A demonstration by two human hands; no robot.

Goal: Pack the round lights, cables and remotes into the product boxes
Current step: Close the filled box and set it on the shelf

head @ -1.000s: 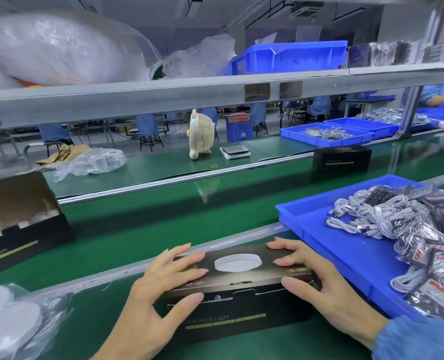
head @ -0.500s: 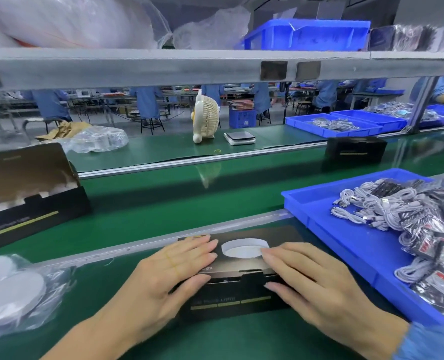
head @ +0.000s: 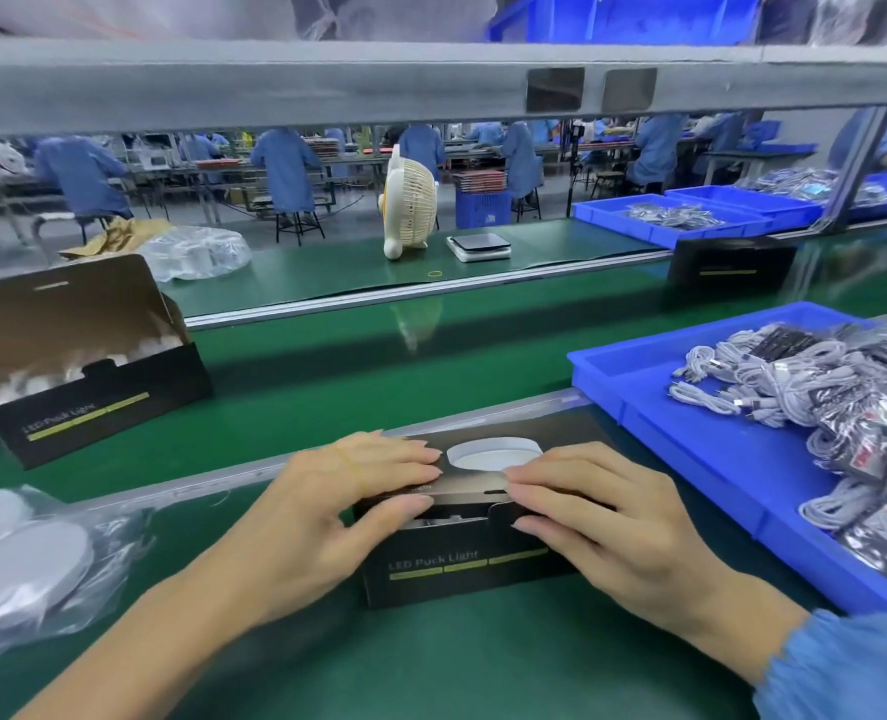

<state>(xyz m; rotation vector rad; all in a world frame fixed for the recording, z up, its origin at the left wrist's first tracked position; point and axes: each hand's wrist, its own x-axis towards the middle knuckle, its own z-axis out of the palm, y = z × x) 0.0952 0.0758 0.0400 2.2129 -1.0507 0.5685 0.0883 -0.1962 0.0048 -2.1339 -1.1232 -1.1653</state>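
Green bench mat [head: 431, 667] runs under both hands. Left hand [head: 327, 517] & right hand [head: 613, 527] lie flat, fingers straight, pressing the lid of 1 black product box [head: 457, 569] between them; thumbs sit on its front edge. Lid print shows 1 round white light. Just left of the left hand: clear bag [head: 31, 569] w/ at least 2 round lights [head: 26, 563]. Right of the right hand: 1 blue tray [head: 717, 459] piled w/ coiled white cables [head: 742, 381] & bagged remotes [head: 878, 459], too many to count. Beyond the left hand, on the green conveyor, 1 open box [head: 83, 366], lid up. Beyond the right hand, 1 more black box [head: 727, 262]. Farther, across the belt: 1 small fan [head: 410, 205], 1 scale [head: 478, 246], 2 more blue trays [head: 654, 215].
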